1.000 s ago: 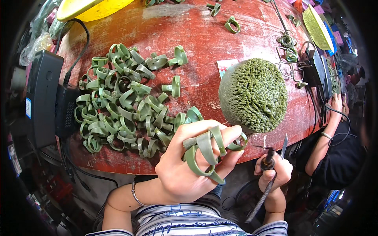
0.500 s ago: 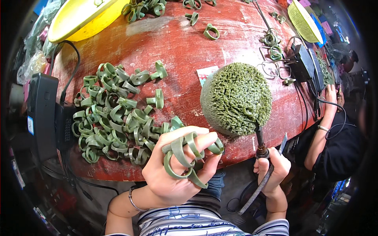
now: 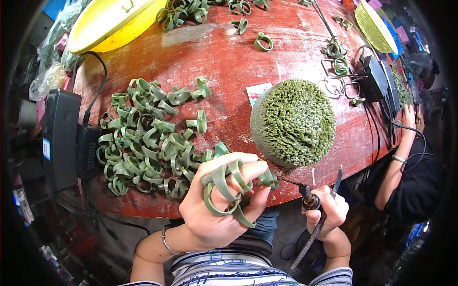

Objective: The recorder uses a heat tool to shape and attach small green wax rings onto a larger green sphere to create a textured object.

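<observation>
My left hand [image 3: 217, 207] holds several green wax rings [image 3: 224, 188] threaded over its fingers, raised over the near edge of the red table [image 3: 229, 62]. My right hand [image 3: 327, 212] grips a wax pen tool [image 3: 307, 195] with a thin needle tip that points left at the rings, plus a slim dark blade. A cable runs down from the tool. A pile of loose green rings [image 3: 148, 138] lies on the table to the left. A green bristly dome [image 3: 293, 121] sits just beyond my hands.
A black box with cables [image 3: 59, 138] stands at the left edge. A yellow basin [image 3: 105, 21] is at the back left, and more rings [image 3: 191, 9] lie at the back. Another person's arm [image 3: 398, 157] rests at the right, near dark devices [image 3: 377, 78] and a yellow basket [image 3: 374, 26].
My left hand with the rings has dropped lower and nearer to the needle tip. My right hand has raised the tool so its tip reaches toward the rings.
</observation>
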Demonstrator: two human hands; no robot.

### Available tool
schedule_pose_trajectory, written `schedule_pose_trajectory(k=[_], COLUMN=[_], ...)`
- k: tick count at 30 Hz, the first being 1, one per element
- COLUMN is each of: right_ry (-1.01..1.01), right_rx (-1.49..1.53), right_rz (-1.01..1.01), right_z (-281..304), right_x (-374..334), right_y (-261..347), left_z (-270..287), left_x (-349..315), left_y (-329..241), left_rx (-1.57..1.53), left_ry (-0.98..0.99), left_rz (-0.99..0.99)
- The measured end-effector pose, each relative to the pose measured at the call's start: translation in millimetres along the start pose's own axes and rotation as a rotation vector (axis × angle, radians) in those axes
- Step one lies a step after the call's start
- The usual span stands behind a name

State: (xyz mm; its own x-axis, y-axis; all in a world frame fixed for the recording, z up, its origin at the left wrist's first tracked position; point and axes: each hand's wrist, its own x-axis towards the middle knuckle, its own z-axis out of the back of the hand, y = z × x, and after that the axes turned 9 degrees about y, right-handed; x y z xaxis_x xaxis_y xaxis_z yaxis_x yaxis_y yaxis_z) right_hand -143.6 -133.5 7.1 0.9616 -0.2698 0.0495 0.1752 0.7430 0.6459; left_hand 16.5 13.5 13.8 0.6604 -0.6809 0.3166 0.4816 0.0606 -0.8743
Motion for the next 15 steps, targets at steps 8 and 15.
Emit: schedule_pose_trajectory(k=[8,15], right_ry=[0.012,0.021], right_rx=[-0.041,-0.063], right_rz=[0.063,0.068], right_z=[3.5,5.4], right_x=[7.3,9.3], right_y=[1.9,3.8], left_z=[-3.0,-1.3], left_x=[-5.8,-4.7], left_y=[1.3,1.6], left_rx=[-0.185,-0.128], left_ry=[0.008,0.025], left_rz=[0.120,0.076])
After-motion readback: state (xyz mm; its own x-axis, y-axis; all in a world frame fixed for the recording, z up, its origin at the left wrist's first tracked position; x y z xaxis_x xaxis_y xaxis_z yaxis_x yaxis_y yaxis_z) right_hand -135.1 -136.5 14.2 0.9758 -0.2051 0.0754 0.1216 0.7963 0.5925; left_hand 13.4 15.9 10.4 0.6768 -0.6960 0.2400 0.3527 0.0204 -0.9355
